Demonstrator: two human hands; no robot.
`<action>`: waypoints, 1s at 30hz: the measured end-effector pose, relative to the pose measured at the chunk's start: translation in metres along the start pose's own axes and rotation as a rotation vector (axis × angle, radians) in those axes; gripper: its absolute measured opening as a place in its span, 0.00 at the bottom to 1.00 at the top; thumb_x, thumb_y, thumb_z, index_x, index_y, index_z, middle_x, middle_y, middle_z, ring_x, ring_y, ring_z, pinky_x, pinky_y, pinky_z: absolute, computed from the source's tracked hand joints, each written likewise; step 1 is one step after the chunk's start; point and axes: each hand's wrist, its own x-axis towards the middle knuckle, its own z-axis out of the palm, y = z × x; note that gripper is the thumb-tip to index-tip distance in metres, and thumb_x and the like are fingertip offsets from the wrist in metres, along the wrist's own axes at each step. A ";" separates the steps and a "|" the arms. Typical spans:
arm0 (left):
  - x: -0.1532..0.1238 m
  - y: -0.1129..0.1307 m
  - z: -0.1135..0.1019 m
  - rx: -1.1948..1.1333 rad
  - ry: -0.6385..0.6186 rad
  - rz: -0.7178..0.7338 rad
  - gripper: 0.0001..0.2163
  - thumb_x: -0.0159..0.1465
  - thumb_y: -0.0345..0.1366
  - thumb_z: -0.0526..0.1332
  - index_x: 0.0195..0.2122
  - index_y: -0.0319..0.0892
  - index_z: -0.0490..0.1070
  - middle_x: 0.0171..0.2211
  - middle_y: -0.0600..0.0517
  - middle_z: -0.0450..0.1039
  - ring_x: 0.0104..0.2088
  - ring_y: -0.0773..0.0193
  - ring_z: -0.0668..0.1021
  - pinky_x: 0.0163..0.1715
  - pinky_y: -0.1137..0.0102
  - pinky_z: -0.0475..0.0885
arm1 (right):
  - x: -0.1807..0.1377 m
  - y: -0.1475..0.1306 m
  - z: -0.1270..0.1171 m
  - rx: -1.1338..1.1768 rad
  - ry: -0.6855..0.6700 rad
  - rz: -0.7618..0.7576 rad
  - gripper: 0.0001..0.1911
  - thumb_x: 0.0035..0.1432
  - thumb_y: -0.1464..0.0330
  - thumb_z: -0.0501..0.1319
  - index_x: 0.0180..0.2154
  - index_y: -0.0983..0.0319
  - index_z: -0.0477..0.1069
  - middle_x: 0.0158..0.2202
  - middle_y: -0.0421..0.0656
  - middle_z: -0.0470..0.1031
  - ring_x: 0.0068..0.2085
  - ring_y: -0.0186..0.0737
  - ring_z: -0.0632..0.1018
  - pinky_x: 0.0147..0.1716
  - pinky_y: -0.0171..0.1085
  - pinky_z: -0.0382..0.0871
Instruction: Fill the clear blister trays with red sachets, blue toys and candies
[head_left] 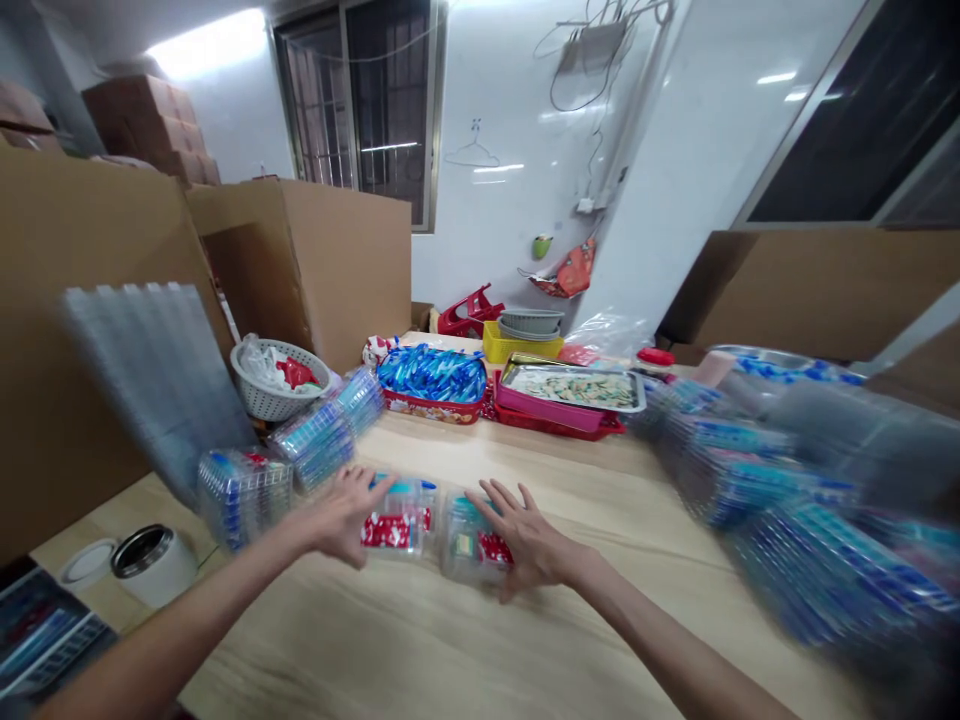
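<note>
Two clear plastic boxes lie side by side on the wooden table in front of me, each with red white-dotted pieces and something blue inside. My left hand (341, 515) is at the outer edge of the left plastic box (409, 522), fingers apart and touching or very close to it. Over the outer side of the right plastic box (463, 540), my right hand (529, 540) is spread, partly covering it. It also seems to touch its box, without wrapping round it. A narrow gap separates the boxes. The fine contents are too blurred to tell.
Stacked filled plastic boxes stand left (244, 495) and right (840, 570). Behind are a red tray (435, 408) of blue slim pieces, a metal tray (637, 392) of small light pieces and a white basket (266, 400). A white cup (161, 575) stands near left.
</note>
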 end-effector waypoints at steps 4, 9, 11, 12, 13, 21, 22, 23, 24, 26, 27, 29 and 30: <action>0.053 -0.014 0.002 0.037 -0.012 0.043 0.56 0.34 0.47 0.70 0.64 0.42 0.46 0.50 0.40 0.62 0.49 0.42 0.67 0.50 0.51 0.61 | -0.013 -0.003 -0.005 0.074 0.069 0.016 0.67 0.32 0.45 0.67 0.66 0.63 0.38 0.68 0.64 0.33 0.67 0.66 0.37 0.59 0.65 0.27; 0.081 -0.019 0.025 -0.059 -0.145 0.110 0.58 0.36 0.56 0.69 0.65 0.43 0.42 0.57 0.36 0.59 0.56 0.36 0.63 0.54 0.41 0.54 | -0.035 0.003 -0.001 0.312 0.216 0.137 0.57 0.45 0.44 0.61 0.66 0.60 0.37 0.68 0.58 0.38 0.68 0.57 0.40 0.61 0.61 0.36; 0.082 -0.021 0.029 -0.078 -0.160 0.129 0.59 0.36 0.57 0.69 0.66 0.44 0.41 0.59 0.34 0.56 0.59 0.35 0.61 0.55 0.38 0.51 | -0.038 0.006 0.007 0.481 0.306 0.215 0.53 0.49 0.45 0.58 0.66 0.62 0.40 0.68 0.56 0.41 0.68 0.53 0.44 0.63 0.55 0.41; 0.081 -0.021 0.028 -0.079 -0.161 0.129 0.59 0.35 0.58 0.69 0.66 0.44 0.41 0.61 0.33 0.55 0.60 0.34 0.59 0.55 0.37 0.49 | -0.037 0.007 0.012 0.584 0.360 0.268 0.52 0.49 0.45 0.57 0.66 0.63 0.41 0.68 0.56 0.42 0.67 0.52 0.47 0.63 0.53 0.43; 0.079 -0.020 0.026 -0.075 -0.152 0.120 0.60 0.35 0.58 0.69 0.66 0.44 0.42 0.62 0.32 0.53 0.61 0.33 0.57 0.55 0.35 0.46 | -0.036 0.007 0.017 0.699 0.416 0.333 0.51 0.49 0.45 0.57 0.66 0.64 0.42 0.68 0.55 0.43 0.67 0.51 0.48 0.63 0.51 0.45; 0.023 0.083 0.056 -0.664 0.277 -0.239 0.30 0.57 0.53 0.57 0.56 0.41 0.62 0.56 0.40 0.66 0.59 0.49 0.65 0.60 0.54 0.58 | -0.025 0.002 0.041 1.393 0.591 0.733 0.49 0.42 0.44 0.63 0.58 0.66 0.59 0.56 0.58 0.68 0.54 0.55 0.72 0.51 0.48 0.65; 0.018 0.101 0.069 -0.826 0.215 -0.320 0.31 0.56 0.53 0.58 0.57 0.40 0.61 0.57 0.40 0.65 0.59 0.48 0.65 0.59 0.55 0.60 | -0.025 0.000 0.042 1.422 0.603 0.676 0.44 0.41 0.44 0.64 0.54 0.65 0.65 0.53 0.55 0.72 0.52 0.55 0.73 0.51 0.48 0.65; 0.016 0.117 0.080 -0.975 0.130 -0.413 0.35 0.54 0.52 0.59 0.60 0.39 0.57 0.61 0.39 0.59 0.61 0.46 0.62 0.60 0.55 0.59 | -0.025 -0.002 0.043 1.443 0.613 0.613 0.40 0.40 0.45 0.65 0.49 0.64 0.69 0.49 0.52 0.75 0.51 0.54 0.75 0.51 0.48 0.65; 0.017 0.131 0.090 -1.104 0.074 -0.504 0.39 0.54 0.52 0.60 0.62 0.37 0.52 0.64 0.38 0.52 0.64 0.46 0.56 0.61 0.56 0.57 | -0.025 -0.004 0.044 1.463 0.615 0.558 0.36 0.40 0.46 0.65 0.45 0.64 0.71 0.45 0.50 0.78 0.49 0.54 0.76 0.51 0.48 0.65; 0.027 0.150 0.102 -1.308 0.088 -0.609 0.44 0.53 0.52 0.61 0.65 0.35 0.45 0.67 0.38 0.44 0.67 0.48 0.49 0.63 0.58 0.52 | -0.025 -0.009 0.045 1.508 0.619 0.500 0.31 0.41 0.47 0.66 0.41 0.63 0.73 0.41 0.48 0.80 0.47 0.53 0.77 0.51 0.48 0.66; 0.033 0.157 0.104 -1.395 0.134 -0.633 0.45 0.53 0.52 0.62 0.65 0.36 0.44 0.68 0.39 0.43 0.67 0.49 0.48 0.64 0.59 0.52 | -0.025 -0.012 0.046 1.531 0.631 0.501 0.30 0.41 0.48 0.66 0.40 0.63 0.74 0.40 0.48 0.80 0.47 0.53 0.77 0.50 0.48 0.66; 0.043 0.167 0.104 -1.528 0.230 -0.648 0.45 0.51 0.53 0.63 0.65 0.41 0.44 0.67 0.42 0.47 0.67 0.49 0.49 0.64 0.60 0.52 | -0.029 -0.016 0.049 1.568 0.680 0.539 0.30 0.39 0.49 0.67 0.40 0.63 0.74 0.39 0.48 0.80 0.46 0.53 0.78 0.49 0.47 0.68; 0.045 0.172 0.102 -1.571 0.242 -0.664 0.46 0.51 0.54 0.63 0.65 0.42 0.45 0.66 0.43 0.48 0.66 0.49 0.50 0.64 0.60 0.52 | -0.033 -0.018 0.052 1.580 0.708 0.567 0.30 0.39 0.49 0.67 0.40 0.63 0.74 0.39 0.48 0.80 0.46 0.53 0.78 0.49 0.47 0.68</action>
